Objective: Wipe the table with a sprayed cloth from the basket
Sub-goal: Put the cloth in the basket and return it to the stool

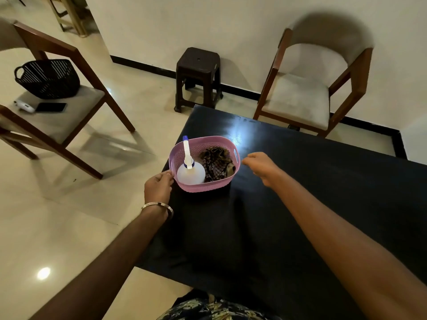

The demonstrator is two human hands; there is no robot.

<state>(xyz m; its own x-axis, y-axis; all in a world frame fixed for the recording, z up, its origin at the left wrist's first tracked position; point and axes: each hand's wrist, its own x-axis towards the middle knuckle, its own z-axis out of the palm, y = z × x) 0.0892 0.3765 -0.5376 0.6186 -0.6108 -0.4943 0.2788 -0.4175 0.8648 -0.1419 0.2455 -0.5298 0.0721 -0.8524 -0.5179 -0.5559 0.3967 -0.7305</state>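
Opening stage of a wiping task, head view. Pink basket [204, 181] standing on the dark bench [300, 192] near its left edge, between the two hands, probably so that both can reach in without stretching. Inside, white spray bottle [190, 173] upright in the left half, nozzle pointing away, just beyond the left fingers [167, 175]; crumpled checked cloth [217, 165] filling the right half, touching the bottle's side and lying just to the left of the right fingers [246, 161].

Left hand [158, 189] at the basket's near-left rim, fingers curled narrow with tips at or against the plastic; actual contact not resolvable, nothing gripped. Likely purpose: steadying the light basket against sliding. Bangle [159, 206] on the left wrist.

Right hand [261, 166] hovering just beside the basket's right handle slot, apart from it, fingers loosely half-curled and empty; seemingly poised to reach over the rim for the cloth.

Cloth not yet lifted, bottle untouched, bench unwiped: task judged barely begun. Next move calling for a pinch on the cloth's upper folds, clear of the bottle to avoid tipping it.
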